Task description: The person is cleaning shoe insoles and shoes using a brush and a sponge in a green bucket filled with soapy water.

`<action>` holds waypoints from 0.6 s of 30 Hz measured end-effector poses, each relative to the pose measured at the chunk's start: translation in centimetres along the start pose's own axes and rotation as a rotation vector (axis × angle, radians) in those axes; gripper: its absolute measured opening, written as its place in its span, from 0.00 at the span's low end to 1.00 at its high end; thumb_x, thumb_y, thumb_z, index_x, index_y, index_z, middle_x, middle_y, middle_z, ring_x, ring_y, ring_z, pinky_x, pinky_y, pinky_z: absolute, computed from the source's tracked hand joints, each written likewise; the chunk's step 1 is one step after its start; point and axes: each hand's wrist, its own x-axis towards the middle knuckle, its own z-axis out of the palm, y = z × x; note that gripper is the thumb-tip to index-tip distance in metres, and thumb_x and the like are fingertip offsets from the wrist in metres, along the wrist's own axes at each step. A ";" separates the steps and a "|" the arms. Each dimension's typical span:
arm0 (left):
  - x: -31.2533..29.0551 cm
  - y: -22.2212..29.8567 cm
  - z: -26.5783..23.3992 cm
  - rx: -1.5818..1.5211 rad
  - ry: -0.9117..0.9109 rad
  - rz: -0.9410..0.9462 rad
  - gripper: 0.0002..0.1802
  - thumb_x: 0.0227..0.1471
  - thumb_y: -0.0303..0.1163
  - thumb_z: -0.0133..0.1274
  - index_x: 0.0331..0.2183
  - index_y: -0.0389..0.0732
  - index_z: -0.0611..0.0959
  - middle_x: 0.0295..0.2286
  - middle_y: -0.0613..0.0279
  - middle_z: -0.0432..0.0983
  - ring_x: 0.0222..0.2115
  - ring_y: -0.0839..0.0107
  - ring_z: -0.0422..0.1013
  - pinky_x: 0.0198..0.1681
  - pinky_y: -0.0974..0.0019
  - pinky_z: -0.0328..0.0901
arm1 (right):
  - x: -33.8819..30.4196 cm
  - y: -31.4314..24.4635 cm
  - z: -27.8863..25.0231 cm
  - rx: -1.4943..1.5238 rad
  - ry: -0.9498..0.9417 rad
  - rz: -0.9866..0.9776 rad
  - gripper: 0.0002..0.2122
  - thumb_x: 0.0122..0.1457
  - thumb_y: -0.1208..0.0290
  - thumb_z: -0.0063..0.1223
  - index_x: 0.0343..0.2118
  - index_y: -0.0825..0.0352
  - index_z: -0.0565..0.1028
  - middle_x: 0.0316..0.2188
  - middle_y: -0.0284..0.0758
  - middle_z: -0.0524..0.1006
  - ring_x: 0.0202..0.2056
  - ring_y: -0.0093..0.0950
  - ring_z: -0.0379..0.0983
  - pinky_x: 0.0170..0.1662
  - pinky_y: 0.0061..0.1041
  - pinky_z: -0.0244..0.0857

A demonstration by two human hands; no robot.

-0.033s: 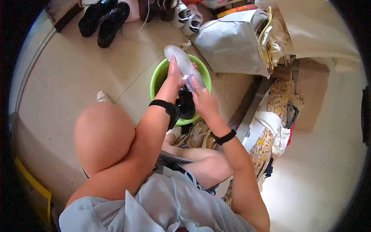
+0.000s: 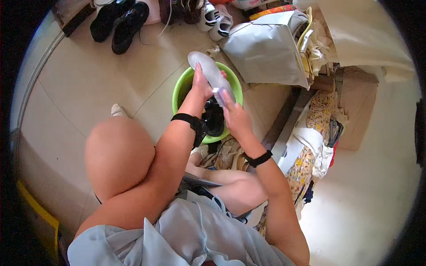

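My left hand grips a pale grey insole above a light green basin. The insole lies at a slant, its rounded end up and to the left; fingertips of the left hand show past its right edge. In my right hand is a small purple brush with white bristles, against or very close to the lower part of the insole. Black shoes lie inside the basin, partly covered by my hands and wrists.
Black shoes and white sneakers stand along the far side. A big silver-white bag stuffed with things is right of the basin. Patterned cloth and a cardboard piece lie further right. My bare knee rises at left.
My right hand and the brush have shifted slightly down and to the right along the insole. The left hand and the insole stay almost in place.
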 end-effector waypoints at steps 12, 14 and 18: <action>-1.2 -1.7 2.7 -0.035 -0.046 -0.108 0.34 0.52 0.62 0.33 0.49 0.45 0.64 0.41 0.44 0.67 0.41 0.49 0.66 0.47 0.36 0.57 | 0.5 6.7 1.7 1.097 0.156 0.473 0.16 0.51 0.71 0.54 0.42 0.64 0.63 0.25 0.30 0.68 0.20 0.19 0.62 0.22 0.20 0.54; -0.7 -2.3 1.5 0.043 -0.079 -0.096 0.31 0.53 0.57 0.37 0.50 0.45 0.64 0.44 0.45 0.67 0.43 0.50 0.66 0.49 0.39 0.57 | 2.0 4.7 2.6 1.275 0.182 0.393 0.14 0.49 0.74 0.55 0.38 0.64 0.64 0.21 0.26 0.67 0.16 0.17 0.60 0.19 0.18 0.53; -0.8 -7.0 1.5 0.236 -0.114 -0.098 0.24 0.54 0.43 0.41 0.51 0.45 0.64 0.44 0.47 0.68 0.45 0.53 0.66 0.51 0.51 0.59 | 3.9 5.9 4.1 1.072 0.340 0.350 0.23 0.48 0.72 0.54 0.48 0.64 0.60 0.28 0.37 0.71 0.29 0.32 0.70 0.34 0.30 0.65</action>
